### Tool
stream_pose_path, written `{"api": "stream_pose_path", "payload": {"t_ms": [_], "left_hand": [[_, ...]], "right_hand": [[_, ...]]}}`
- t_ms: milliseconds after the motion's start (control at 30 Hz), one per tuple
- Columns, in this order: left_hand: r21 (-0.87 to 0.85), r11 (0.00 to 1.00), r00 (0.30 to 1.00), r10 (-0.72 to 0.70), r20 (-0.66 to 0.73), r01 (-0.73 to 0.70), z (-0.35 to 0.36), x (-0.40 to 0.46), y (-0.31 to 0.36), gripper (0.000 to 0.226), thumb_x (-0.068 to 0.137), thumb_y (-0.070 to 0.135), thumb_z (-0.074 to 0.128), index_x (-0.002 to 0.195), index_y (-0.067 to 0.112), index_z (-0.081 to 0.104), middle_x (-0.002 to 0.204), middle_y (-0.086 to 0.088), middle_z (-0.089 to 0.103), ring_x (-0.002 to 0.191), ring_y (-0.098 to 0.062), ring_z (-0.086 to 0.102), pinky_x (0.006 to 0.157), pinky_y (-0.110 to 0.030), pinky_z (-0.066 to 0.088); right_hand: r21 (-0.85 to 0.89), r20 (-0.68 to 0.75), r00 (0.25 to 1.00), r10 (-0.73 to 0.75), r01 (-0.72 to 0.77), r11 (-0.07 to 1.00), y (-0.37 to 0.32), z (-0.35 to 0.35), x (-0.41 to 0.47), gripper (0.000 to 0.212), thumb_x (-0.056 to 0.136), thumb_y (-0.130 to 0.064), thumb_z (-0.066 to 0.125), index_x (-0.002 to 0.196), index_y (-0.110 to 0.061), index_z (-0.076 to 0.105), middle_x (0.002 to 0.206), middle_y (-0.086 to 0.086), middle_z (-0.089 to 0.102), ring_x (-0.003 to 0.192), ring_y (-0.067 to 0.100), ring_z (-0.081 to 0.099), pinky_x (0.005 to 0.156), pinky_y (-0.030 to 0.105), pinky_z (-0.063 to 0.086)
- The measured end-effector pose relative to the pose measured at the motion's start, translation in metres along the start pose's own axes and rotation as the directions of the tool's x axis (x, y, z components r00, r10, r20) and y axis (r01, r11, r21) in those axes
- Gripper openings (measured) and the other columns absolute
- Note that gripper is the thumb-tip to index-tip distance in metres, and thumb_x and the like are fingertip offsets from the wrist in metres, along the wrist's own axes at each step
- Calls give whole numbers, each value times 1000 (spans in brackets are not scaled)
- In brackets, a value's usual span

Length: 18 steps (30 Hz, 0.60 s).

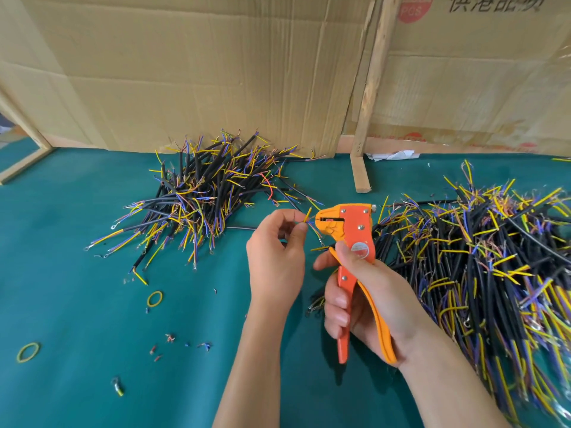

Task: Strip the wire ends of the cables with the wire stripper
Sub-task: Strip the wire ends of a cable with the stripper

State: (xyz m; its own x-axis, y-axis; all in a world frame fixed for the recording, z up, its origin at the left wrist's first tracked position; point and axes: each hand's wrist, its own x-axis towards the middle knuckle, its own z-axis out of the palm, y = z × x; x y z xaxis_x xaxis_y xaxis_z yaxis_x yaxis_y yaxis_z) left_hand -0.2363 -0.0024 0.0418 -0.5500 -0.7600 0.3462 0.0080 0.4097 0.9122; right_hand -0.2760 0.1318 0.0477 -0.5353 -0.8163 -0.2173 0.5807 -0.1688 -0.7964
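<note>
My right hand (367,298) grips the handles of an orange and yellow wire stripper (349,230), its jaws pointing left. My left hand (276,248) pinches a short cable whose thin yellow wire end (308,215) sticks up right at the jaws' mouth. Most of that cable is hidden by my fingers. A pile of short black cables (200,193) with yellow, blue and purple wire ends lies behind my left hand. A larger heap of the same cables (482,261) spreads along the right side.
The green mat (92,304) holds two yellow rubber bands (154,298), (28,352) and several small insulation scraps (170,338). Cardboard sheets (185,72) stand along the back, with an upright wooden post (367,97) propped against them. A crumpled white paper (392,156) lies by the post.
</note>
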Motion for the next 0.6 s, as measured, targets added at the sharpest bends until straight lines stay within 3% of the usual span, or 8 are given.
{"api": "stream_pose_path", "payload": {"t_ms": [133, 267, 367, 600], "left_hand": [[12, 1000, 999, 13, 37, -13, 4, -3, 2, 16, 90, 6, 67, 88, 21, 68, 73, 11, 65, 68, -1, 56, 68, -12, 43], [3, 1000, 1000, 9, -6, -9, 3, -1, -1, 12, 91, 7, 66, 89, 18, 69, 71, 11, 64, 67, -2, 56, 68, -11, 42], [-32, 999, 1000, -11, -29, 10, 1, 1, -3, 9, 92, 9, 65, 89, 16, 69, 69, 12, 62, 64, 0, 54, 68, -13, 42], [-90, 993, 997, -81, 12, 82, 4, 1, -6, 14, 97, 14, 57, 86, 19, 64, 61, 17, 57, 55, -5, 45, 57, -19, 40]], "right_hand": [[52, -103, 992, -77, 83, 995, 2, 4, 4, 34, 80, -46, 71, 78, -12, 70, 49, 3, 32, 32, 14, 30, 36, 21, 31], [146, -50, 995, -82, 88, 985, -5, -6, 2, 33, 88, -34, 69, 101, -4, 74, 66, 14, 53, 51, 27, 51, 50, 37, 48], [138, -22, 996, -85, 88, 987, -9, -13, -2, 32, 83, -21, 73, 108, -1, 72, 78, 21, 61, 64, 34, 60, 62, 43, 56], [68, 39, 999, 8, -11, 998, -10, -13, -4, 42, 77, -16, 75, 114, 2, 69, 84, 27, 63, 68, 38, 62, 64, 48, 57]]}}
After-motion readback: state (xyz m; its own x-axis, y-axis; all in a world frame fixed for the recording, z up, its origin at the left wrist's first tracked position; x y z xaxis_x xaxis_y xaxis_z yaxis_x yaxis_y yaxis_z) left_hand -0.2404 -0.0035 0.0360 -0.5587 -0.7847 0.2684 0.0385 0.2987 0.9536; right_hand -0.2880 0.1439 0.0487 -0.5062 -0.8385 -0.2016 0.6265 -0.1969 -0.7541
